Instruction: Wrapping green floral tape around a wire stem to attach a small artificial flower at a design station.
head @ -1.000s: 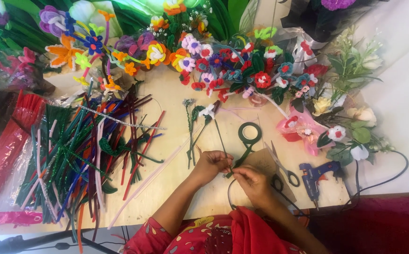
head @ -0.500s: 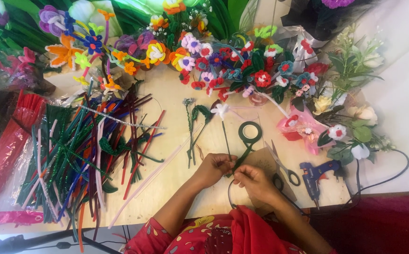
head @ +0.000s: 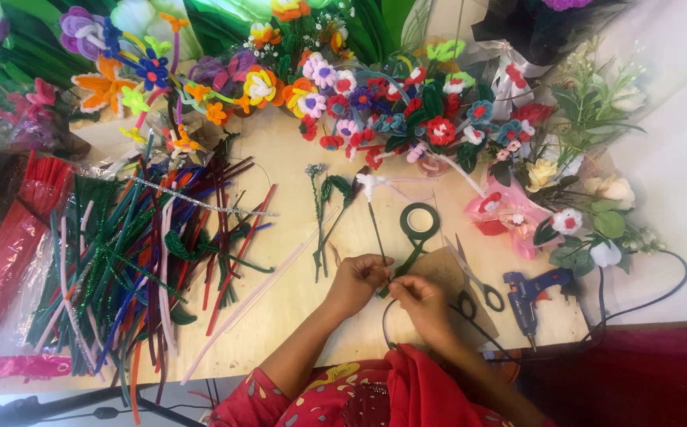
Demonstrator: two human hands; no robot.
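Pinching a thin dark stem [head: 377,229] between both hands, the person works low at the middle of the wooden desk [head: 296,300], just below the green tape roll [head: 419,222]. Left hand [head: 357,283] and right hand [head: 418,303] are both clenched on the stem's lower end, fingertips nearly touching each other, and a dark wire [head: 385,324] loops down from them toward the desk's near edge. From the hands the stem runs up past the left side of the tape roll to a small white flower head [head: 373,184] lying on the desk.

Judging by this, the head is already formed and fixed to its stem, while the lower stem looks only partly dressed; whether tape is being wound on cannot be made out. Right of the tape roll lie scissors [head: 474,278] and a blue glue gun [head: 532,290], neither in hand. Far left of the roll sprawls a heap of pipe cleaners [head: 134,261]; above it, along the desk's far side, stands a row of finished flowers [head: 375,111]
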